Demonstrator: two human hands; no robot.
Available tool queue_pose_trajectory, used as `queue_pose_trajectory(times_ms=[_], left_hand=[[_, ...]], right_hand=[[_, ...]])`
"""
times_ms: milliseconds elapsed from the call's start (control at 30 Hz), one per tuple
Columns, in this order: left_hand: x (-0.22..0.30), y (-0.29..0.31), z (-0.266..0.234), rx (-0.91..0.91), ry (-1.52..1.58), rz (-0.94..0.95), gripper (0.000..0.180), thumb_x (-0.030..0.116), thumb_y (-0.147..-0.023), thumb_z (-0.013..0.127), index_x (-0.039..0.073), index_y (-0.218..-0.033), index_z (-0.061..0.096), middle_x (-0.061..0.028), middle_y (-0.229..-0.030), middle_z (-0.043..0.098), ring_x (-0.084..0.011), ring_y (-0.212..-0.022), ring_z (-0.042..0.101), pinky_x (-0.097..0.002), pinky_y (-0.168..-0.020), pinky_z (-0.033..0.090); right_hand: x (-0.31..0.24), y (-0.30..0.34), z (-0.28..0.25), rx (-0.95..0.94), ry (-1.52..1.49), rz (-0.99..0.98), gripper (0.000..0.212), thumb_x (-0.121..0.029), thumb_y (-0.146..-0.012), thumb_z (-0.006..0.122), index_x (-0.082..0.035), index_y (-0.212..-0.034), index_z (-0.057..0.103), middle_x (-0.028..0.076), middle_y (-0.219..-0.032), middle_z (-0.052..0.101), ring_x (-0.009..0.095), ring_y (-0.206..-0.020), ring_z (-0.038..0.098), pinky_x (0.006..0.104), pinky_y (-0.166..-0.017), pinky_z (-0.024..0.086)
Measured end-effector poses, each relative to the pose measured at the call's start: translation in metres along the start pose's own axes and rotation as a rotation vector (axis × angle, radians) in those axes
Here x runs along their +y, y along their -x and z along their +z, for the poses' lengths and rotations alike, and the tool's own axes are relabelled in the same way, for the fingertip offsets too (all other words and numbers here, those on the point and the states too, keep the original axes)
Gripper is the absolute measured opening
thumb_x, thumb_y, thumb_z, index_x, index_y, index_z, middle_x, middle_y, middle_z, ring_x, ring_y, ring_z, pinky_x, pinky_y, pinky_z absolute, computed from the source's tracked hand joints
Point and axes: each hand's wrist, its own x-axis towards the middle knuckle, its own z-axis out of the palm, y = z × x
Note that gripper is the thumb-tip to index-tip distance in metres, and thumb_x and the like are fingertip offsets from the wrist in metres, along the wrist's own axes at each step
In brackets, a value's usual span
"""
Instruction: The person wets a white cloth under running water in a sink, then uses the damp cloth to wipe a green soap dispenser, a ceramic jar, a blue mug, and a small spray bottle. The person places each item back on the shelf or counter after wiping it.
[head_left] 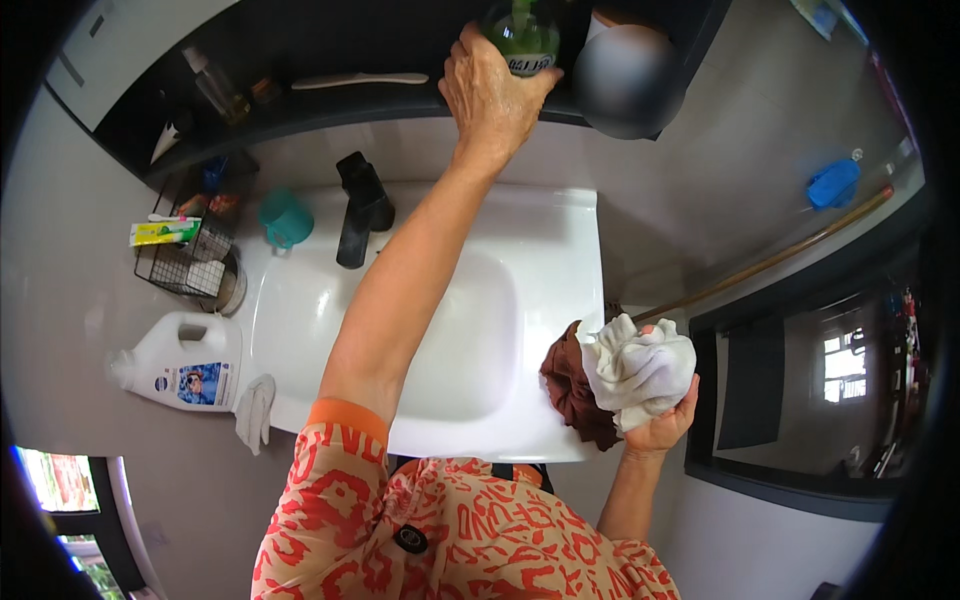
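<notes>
My left hand (497, 88) reaches up to the dark shelf, fingers wrapped round a green pump bottle (530, 40) with a label. The upper part of the bottle is cut off by the picture's edge. At the sink's right edge, my right hand (665, 422) holds up a bunched, wet-looking white cloth (640, 370). A crumpled brown cloth (572, 385) rests over the rim beside it, partly behind the white one. Below my left forearm lies the white washbasin (470, 340), with a black tap (360, 210) at its back.
A teal mug (286, 218), a wire basket (205, 240) with a toothpaste tube (165, 233) and a white jug (185, 360) stand on the left. A pale cloth (256, 412) hangs nearby. The shelf (330, 122) holds a clear spray bottle (215, 85) and a rounded object (628, 80).
</notes>
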Motion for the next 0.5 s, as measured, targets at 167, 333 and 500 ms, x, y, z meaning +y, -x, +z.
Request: queue_pose_trajectory(times_ms=[167,333,500], left_hand=[[-0.006,0.013,-0.004,0.130,0.046,-0.001,0.081,0.025,-0.058,0.081,-0.006,-0.118,0.035,-0.0236,-0.112,0.045,-0.0363,-0.109,0.043,-0.0452,-0.095,0.037],[0.009,0.051,-0.042,0.108,0.189,-0.073,0.079,0.021,-0.059,0.079,-0.002,-0.119,0.033,-0.0199,-0.116,0.040,-0.0332,-0.111,0.039,-0.0410,-0.095,0.036],[0.025,0.117,-0.086,0.033,0.390,-0.203,0.081,0.018,-0.060,0.079,-0.002,-0.123,0.032,-0.0157,-0.117,0.044,-0.0241,-0.107,0.047,-0.0358,-0.093,0.041]], right_hand=[[0.003,0.001,-0.016,-0.007,0.026,0.049,0.061,-0.040,-0.093,0.035,-0.002,-0.140,0.026,0.019,-0.143,0.030,0.034,-0.132,0.030,0.0491,-0.109,0.023],[0.009,-0.005,-0.008,0.001,0.110,0.059,0.061,-0.037,-0.092,0.034,-0.001,-0.141,0.023,0.020,-0.143,0.029,0.034,-0.132,0.029,0.0484,-0.109,0.022],[0.021,-0.024,0.043,-0.144,0.310,-0.045,0.064,-0.033,-0.092,0.043,0.007,-0.138,0.024,0.021,-0.137,0.038,0.033,-0.127,0.038,0.0455,-0.106,0.028]])
